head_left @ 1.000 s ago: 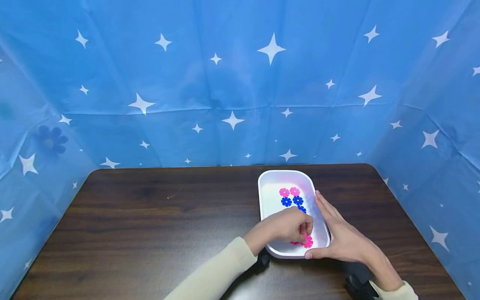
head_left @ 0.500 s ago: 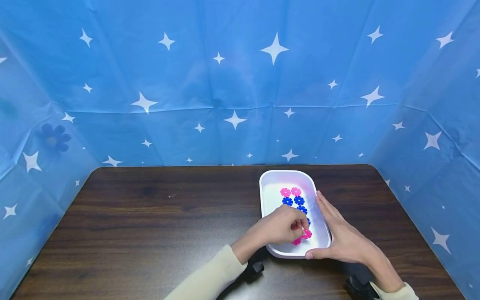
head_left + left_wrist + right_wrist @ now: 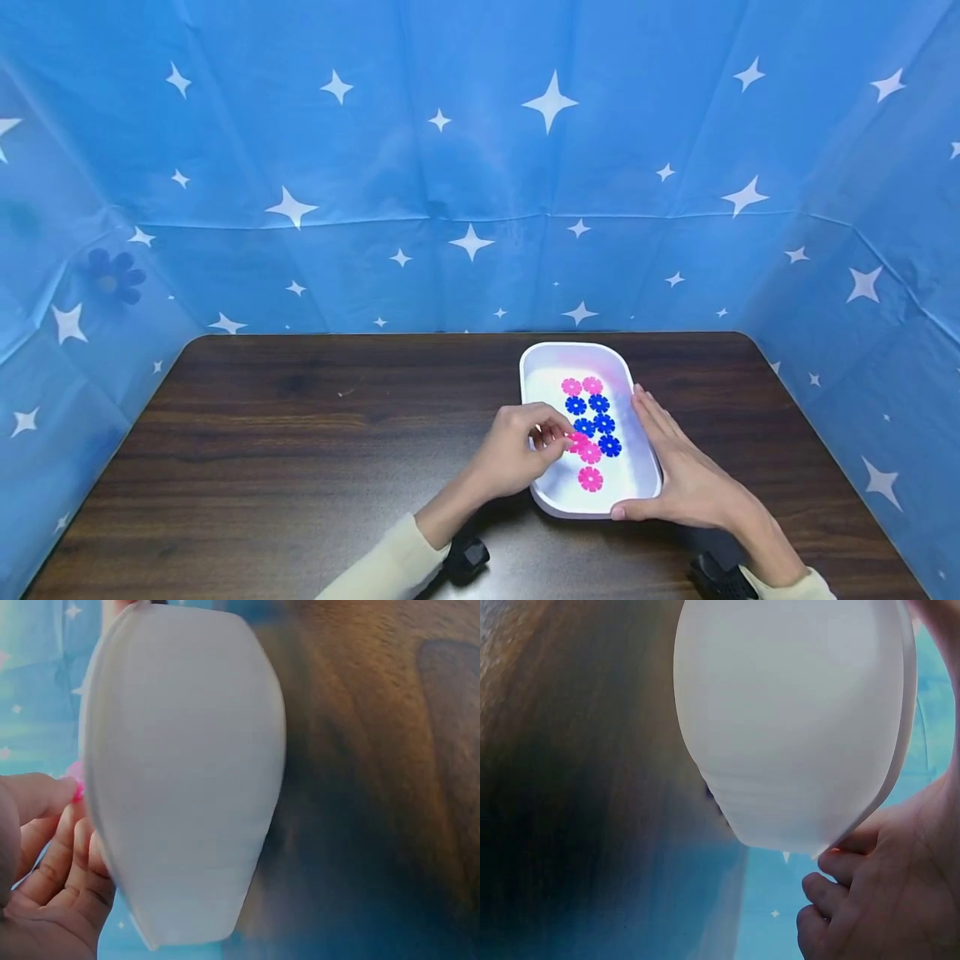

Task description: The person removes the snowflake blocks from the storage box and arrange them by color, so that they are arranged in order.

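Note:
Near the front of a white tray [image 3: 636,450], my left hand [image 3: 517,446] pinches a pink flower-shaped piece [image 3: 577,442] between thumb and fingertips, over the tray's left side. The left wrist view shows only a bit of that pink piece [image 3: 78,792] beyond the rim. My right hand [image 3: 693,479] rests against the tray's right side, fingers straight along the rim and thumb at the near corner. Inside the tray lie several blue flower pieces [image 3: 610,446], two pink ones at the far end [image 3: 592,385], and pink ones nearer me [image 3: 590,479].
The tray stands on a dark wood-grain table [image 3: 337,450], right of its middle. A blue cloth with white stars [image 3: 480,167] hangs behind and at both sides. Black devices are worn at the left wrist [image 3: 467,560] and right wrist [image 3: 722,575].
My left hand has moved left and slightly away from me, carrying a pink piece from the near end of the tray. More blue and pink pieces show. My right hand has stayed put.

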The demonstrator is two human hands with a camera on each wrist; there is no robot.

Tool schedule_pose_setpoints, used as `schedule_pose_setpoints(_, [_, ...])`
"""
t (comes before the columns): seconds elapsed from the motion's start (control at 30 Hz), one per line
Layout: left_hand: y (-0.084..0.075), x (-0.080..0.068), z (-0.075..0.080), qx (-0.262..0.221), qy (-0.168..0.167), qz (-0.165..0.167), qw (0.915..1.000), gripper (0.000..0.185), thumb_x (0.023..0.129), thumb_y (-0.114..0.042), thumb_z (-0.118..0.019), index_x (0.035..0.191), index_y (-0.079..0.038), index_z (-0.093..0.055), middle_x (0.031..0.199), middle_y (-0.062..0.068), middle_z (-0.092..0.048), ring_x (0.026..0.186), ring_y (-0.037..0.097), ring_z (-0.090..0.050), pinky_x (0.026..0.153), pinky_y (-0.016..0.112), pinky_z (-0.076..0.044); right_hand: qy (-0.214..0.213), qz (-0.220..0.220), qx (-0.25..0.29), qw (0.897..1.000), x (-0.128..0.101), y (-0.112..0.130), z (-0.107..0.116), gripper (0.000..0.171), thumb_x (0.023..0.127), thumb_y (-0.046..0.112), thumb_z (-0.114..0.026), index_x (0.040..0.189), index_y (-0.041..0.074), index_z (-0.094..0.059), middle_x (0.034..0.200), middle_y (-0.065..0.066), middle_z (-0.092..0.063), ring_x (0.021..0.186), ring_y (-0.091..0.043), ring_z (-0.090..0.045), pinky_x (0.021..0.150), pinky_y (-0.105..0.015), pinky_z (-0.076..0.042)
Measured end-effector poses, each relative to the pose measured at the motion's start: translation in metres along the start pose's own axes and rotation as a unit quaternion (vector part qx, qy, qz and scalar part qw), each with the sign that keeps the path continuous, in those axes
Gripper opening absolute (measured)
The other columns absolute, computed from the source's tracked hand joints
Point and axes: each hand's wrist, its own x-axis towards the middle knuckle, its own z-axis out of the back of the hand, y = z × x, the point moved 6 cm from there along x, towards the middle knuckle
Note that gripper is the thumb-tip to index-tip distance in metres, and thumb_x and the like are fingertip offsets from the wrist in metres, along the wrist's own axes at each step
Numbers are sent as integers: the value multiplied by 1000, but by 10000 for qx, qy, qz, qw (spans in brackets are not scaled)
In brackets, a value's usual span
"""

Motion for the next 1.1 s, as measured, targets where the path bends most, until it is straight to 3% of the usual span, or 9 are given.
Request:
schedule_pose_setpoints(0.27, [4, -8, 24, -494, -623, 119, 9968, 11, 90, -1, -74, 95, -10, -76, 76, 1, -71, 67, 6, -55, 60, 20, -52, 10, -69, 39, 10000, -4, -1, -2, 141, 64, 65, -87, 166, 20, -1, 174, -9, -2, 158, -45, -10, 111, -73, -31])
schedule_pose_setpoints(0.43, [19, -17, 39, -636, -818, 777, 9916, 11, 91, -7, -74, 96, -17, -77, 80, -1, -71, 69, 10, -58, 63, 20, -51, -33, -52, 57, 10000, -4, -2, -2, 141, 64, 67, -86, 166, 22, 0, 175, -7, -2, 158, -44, -10, 110, -72, -32])
schedule_pose_setpoints(0.7, [51, -32, 63, -1221, -1188, 1671, 9711, 5, 94, -12, -73, 97, -15, -77, 84, 10, -71, 67, 19, -64, 60, 23, -53, 12, 9, 105, 9999, -1, -1, -2, 140, 65, 65, -87, 166, 19, -2, 174, -10, -2, 157, -46, -12, 111, -73, -30])
schedule_pose_setpoints(0.87, [69, -43, 74, -1212, -1282, 2232, 9587, 6, 94, -14, -75, 99, -11, -77, 87, 14, -72, 72, 29, -68, 62, 31, -58, 5, -29, 57, 10000, -3, 0, -3, 139, 65, 68, -85, 166, 21, -2, 174, -8, -2, 157, -45, -13, 109, -70, -36])
schedule_pose_setpoints(0.97, [79, -49, 82, -1179, -1272, 2567, 9508, 7, 94, -13, -74, 99, -10, -76, 87, 17, -72, 68, 24, -65, 58, 31, -55, -5, -29, 46, 10000, -3, 0, -3, 139, 65, 68, -84, 166, 21, -2, 174, -8, -2, 157, -46, -13, 109, -70, -36])
schedule_pose_setpoints(1.1, [89, -56, 87, -888, -1124, 2871, 9471, 4, 94, -10, -72, 96, -10, -76, 83, 14, -71, 64, 18, -60, 54, 27, -50, -18, -13, 66, 10000, -3, -1, -2, 138, 65, 67, -85, 166, 21, -2, 174, -8, -1, 157, -46, -14, 109, -69, -37])
